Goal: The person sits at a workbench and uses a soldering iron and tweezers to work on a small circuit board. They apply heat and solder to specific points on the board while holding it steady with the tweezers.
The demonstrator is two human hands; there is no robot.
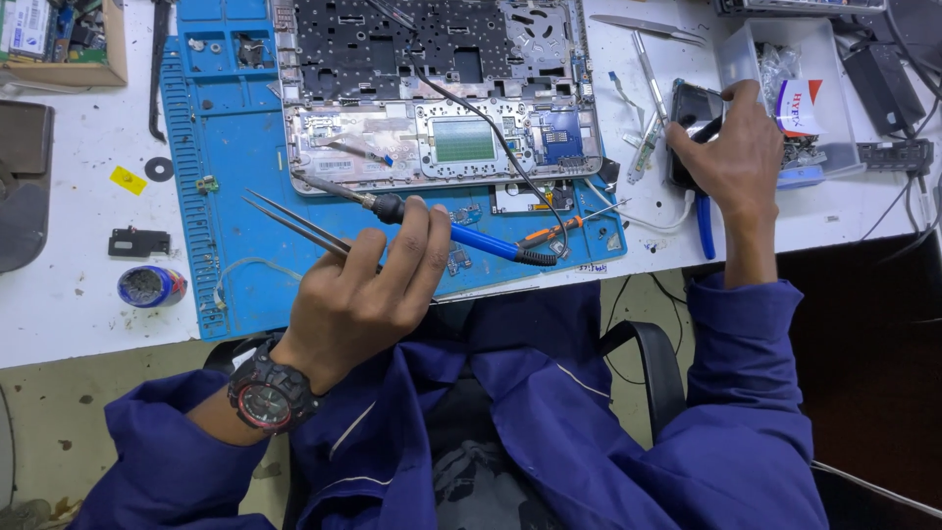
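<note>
The left hand (358,294) is closed around two tools at once: a blue-handled soldering iron (432,224) and a pair of slim steel tweezers (294,224), both pinned between fingers and thumb so that their tips are pointed up and left, toward the lower edge of the opened silver laptop chassis (442,98). A red-and-black wristwatch (270,393) is worn on that wrist. The iron's black cord (496,132) is seen trailing back across the chassis.

The right hand (731,157) is laid over a small black device (692,108) near the desk's right side, fingers curled on it as if to steady it; whether it is fully gripped cannot be told. Just beyond it a clear plastic parts tray (829,98) is placed.

The chassis is rested on a blue silicone work mat (221,177), presumably to protect the white desk (78,206). An orange-handled screwdriver (564,231) is left on the mat, and a small round blue tin (150,286) is set apart on the left.
</note>
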